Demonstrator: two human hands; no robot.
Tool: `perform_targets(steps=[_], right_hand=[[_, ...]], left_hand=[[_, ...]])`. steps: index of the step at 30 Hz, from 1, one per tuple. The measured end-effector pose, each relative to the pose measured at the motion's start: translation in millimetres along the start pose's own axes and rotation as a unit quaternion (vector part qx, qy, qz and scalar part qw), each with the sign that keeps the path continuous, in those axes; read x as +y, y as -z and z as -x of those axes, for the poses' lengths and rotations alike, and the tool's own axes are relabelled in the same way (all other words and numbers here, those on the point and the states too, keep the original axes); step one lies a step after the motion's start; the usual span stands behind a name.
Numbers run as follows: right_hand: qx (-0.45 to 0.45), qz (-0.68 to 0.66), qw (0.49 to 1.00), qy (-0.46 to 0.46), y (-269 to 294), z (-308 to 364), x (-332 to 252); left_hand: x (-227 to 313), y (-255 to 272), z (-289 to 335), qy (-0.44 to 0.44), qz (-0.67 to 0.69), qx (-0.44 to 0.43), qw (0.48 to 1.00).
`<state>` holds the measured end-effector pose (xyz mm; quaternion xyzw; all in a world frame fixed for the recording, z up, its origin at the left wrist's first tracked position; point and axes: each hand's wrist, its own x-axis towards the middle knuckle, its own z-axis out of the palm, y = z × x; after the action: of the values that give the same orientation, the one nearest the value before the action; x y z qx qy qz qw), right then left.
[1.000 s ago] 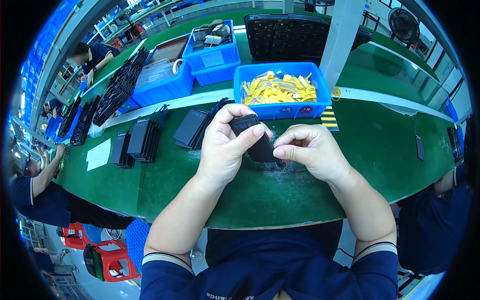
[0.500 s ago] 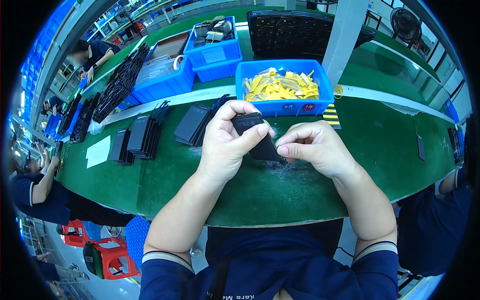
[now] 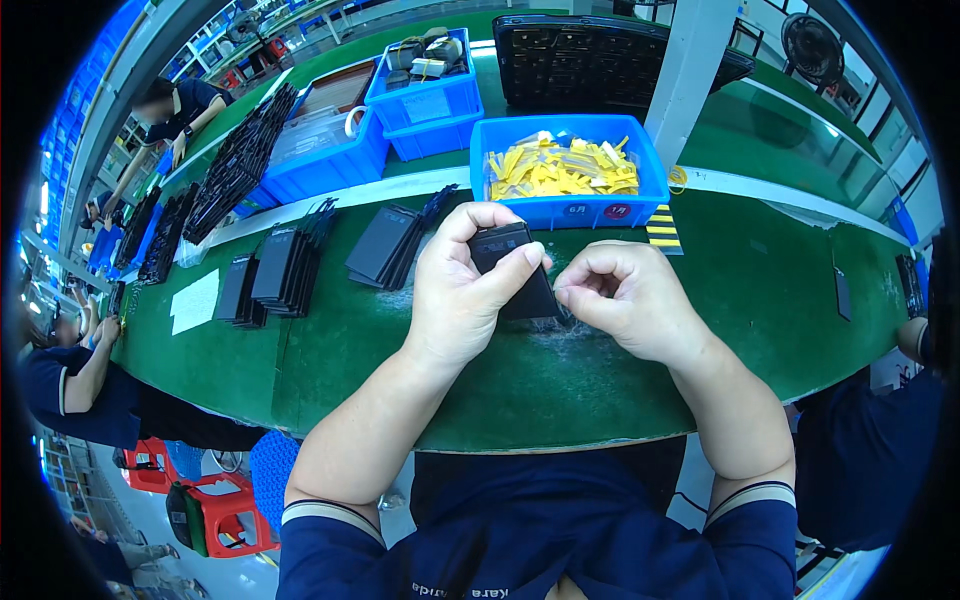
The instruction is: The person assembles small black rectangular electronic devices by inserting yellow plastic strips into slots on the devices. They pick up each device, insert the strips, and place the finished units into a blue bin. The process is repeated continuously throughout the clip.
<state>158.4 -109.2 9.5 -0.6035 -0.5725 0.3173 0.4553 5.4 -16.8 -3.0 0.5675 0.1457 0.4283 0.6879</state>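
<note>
My left hand [image 3: 455, 285] is closed round a flat black rectangular pack [image 3: 528, 296], with the thumb across its face and the fingers behind its upper end. The pack is tilted above the green table. My right hand [image 3: 625, 300] is pinched at the pack's right edge, thumb and forefinger together; whatever lies between the fingertips is too small to make out. To the left stand stacks of similar black packs, one stack [image 3: 384, 247] near my left hand and another [image 3: 285, 270] further left, with dark leads at their far ends.
Beyond my hands stands a blue bin [image 3: 570, 210] of yellow strips. More blue bins [image 3: 428, 108] and a pile of black parts [image 3: 240, 160] lie further left. White paper [image 3: 195, 302] and a single black piece [image 3: 842, 295] rest on the green table [image 3: 520, 400]. Co-workers sit at both sides.
The pack has turned a little, so more of its face shows. My right hand's fingertips have shifted slightly up along its edge, with the fingers curled more.
</note>
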Motion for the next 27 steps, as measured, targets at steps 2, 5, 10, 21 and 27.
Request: perform_targets(steps=[2, 5, 10, 21, 27], right_hand=[[0.03, 0.061, 0.997, 0.024, -5, 2, -2], [0.088, 0.146, 0.983, 0.064, -14, 5, -5], [0.097, 0.21, 0.971, 0.059, -19, 6, 0], [0.076, 0.149, 0.986, -0.004, 10, -6, 2], [0.08, 0.165, 0.982, 0.04, 8, -5, 8]], left_hand=[[-2, -2, 1, 0.003, -0.033, 0.017, 0.999], [-6, -5, 2, 0.013, -0.1, 0.042, 0.994], [-10, -6, -2, 0.028, -0.154, 0.041, 0.987], [-10, 10, -9, -0.035, -0.472, -0.114, 0.874], [23, 58, -27, -0.166, -0.68, 0.081, 0.71]])
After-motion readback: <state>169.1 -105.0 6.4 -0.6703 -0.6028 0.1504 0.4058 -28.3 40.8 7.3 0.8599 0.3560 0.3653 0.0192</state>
